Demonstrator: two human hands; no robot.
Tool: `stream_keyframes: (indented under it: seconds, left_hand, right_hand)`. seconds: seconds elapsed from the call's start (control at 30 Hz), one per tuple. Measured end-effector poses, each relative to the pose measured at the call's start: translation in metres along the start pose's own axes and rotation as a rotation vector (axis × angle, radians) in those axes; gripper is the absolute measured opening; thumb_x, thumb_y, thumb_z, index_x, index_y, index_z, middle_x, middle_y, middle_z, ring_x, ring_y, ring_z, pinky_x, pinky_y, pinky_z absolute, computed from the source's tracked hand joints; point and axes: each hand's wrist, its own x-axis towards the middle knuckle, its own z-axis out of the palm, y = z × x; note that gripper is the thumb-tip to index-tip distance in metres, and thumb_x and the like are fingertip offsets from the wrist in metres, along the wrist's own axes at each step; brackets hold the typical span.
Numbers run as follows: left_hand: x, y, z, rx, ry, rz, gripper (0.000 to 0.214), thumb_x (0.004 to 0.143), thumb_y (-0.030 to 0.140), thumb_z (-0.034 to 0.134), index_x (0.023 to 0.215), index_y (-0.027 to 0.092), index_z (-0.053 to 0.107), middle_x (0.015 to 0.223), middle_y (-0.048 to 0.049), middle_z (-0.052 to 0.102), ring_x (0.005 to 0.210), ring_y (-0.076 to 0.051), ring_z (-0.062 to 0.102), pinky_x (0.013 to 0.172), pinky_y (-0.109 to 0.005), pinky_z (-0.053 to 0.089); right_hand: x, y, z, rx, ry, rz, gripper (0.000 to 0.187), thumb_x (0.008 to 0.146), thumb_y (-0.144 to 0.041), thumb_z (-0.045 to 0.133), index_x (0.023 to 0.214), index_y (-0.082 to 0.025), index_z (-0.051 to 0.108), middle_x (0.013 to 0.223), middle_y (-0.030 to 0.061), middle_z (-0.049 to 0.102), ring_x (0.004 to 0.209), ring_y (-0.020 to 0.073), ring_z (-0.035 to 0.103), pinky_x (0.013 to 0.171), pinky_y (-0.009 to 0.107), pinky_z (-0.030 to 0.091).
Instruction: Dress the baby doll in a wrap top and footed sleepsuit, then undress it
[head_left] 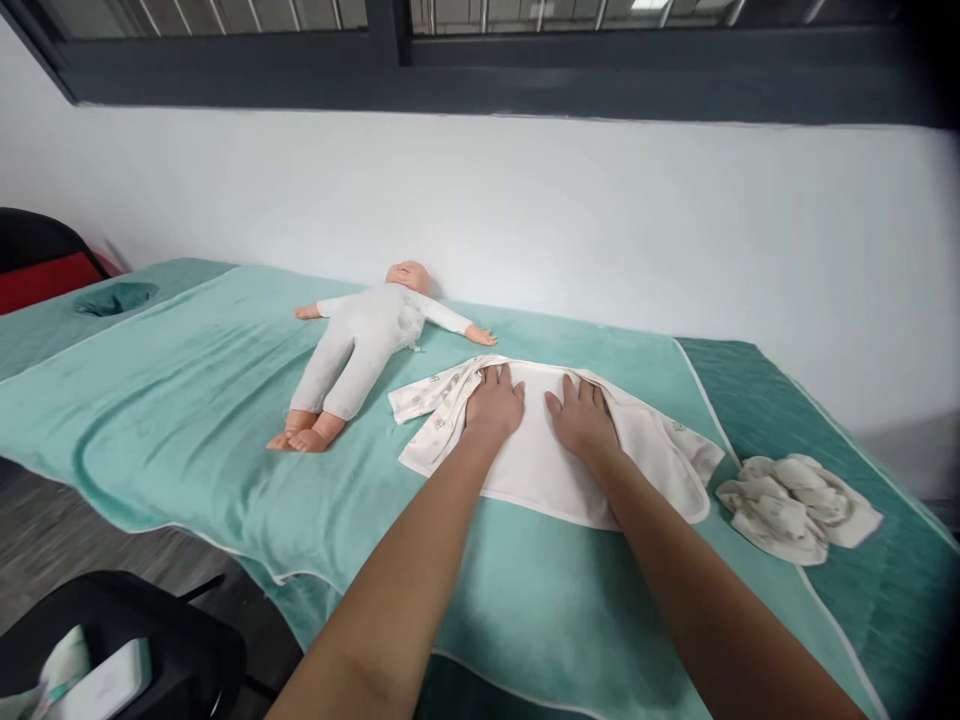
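Observation:
A small white baby shirt lies spread out on the green sheet, its front flaps turned outward and its plain inner side facing up. My left hand rests on the left part of it near the neckline, fingers stretched out. On the right part, my right hand lies with its fingers spread. Both palms face down on the cloth and neither hand grips anything. To the left is a baby doll in a white suit, lying on its back with arms out.
A crumpled patterned baby garment lies at the right. The green sheet covers a bed against the white wall. A black chair at the lower left bears a white box. A window frame runs above.

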Motion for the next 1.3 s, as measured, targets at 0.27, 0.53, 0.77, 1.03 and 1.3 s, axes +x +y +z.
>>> stream_keyframes:
  seconds: [0.27, 0.53, 0.77, 1.03, 1.3]
  left_hand:
    - [-0.027, 0.002, -0.007, 0.011, 0.001, -0.023, 0.065, 0.099, 0.043, 0.021, 0.152, 0.009, 0.031, 0.161, -0.0147, 0.028, 0.145, -0.030, 0.033, 0.117, -0.046, 0.033]
    - [-0.061, 0.001, -0.007, 0.036, 0.033, 0.018, 0.064, 0.098, 0.045, 0.023, 0.151, 0.011, 0.035, 0.162, -0.0130, 0.024, 0.148, -0.029, 0.028, 0.121, -0.046, 0.024]
    - [-0.085, 0.000, -0.012, 0.015, 0.072, 0.067, 0.060, 0.098, 0.043, 0.030, 0.147, 0.010, 0.042, 0.159, -0.0149, 0.032, 0.145, -0.030, 0.032, 0.120, -0.047, 0.026]
    - [-0.136, -0.031, -0.038, -0.227, 0.477, 0.049, 0.037, 0.097, 0.026, 0.037, 0.130, 0.017, 0.054, 0.140, -0.0113, 0.054, 0.131, -0.022, 0.048, 0.112, -0.040, 0.037]
    - [-0.125, -0.073, -0.048, -0.094, 0.393, -0.210, 0.041, 0.095, 0.028, 0.041, 0.134, 0.017, 0.050, 0.133, -0.0128, 0.062, 0.128, -0.028, 0.051, 0.107, -0.046, 0.039]
  right_hand:
    - [-0.018, 0.000, -0.003, -0.011, -0.026, -0.020, 0.070, 0.099, -0.052, 0.020, 0.155, -0.010, 0.027, 0.159, 0.0205, 0.026, 0.146, 0.0376, 0.023, 0.116, 0.051, 0.025]
    - [-0.047, 0.001, -0.005, -0.057, -0.005, -0.073, 0.071, 0.099, -0.052, 0.020, 0.154, -0.008, 0.028, 0.161, 0.0215, 0.020, 0.150, 0.0360, 0.016, 0.117, 0.052, 0.021]
    - [-0.080, -0.006, -0.008, -0.115, 0.012, -0.121, 0.069, 0.100, -0.052, 0.022, 0.153, -0.009, 0.031, 0.161, 0.0205, 0.023, 0.149, 0.0342, 0.020, 0.118, 0.051, 0.019]
    - [-0.133, -0.013, -0.010, -0.104, 0.056, -0.219, 0.065, 0.101, -0.051, 0.022, 0.153, -0.014, 0.034, 0.162, 0.0137, 0.024, 0.150, 0.0282, 0.019, 0.119, 0.049, 0.020]
    - [-0.182, -0.016, -0.013, -0.041, 0.113, -0.309, 0.061, 0.101, -0.050, 0.028, 0.153, -0.019, 0.036, 0.162, 0.0084, 0.022, 0.151, 0.0264, 0.018, 0.120, 0.050, 0.023]
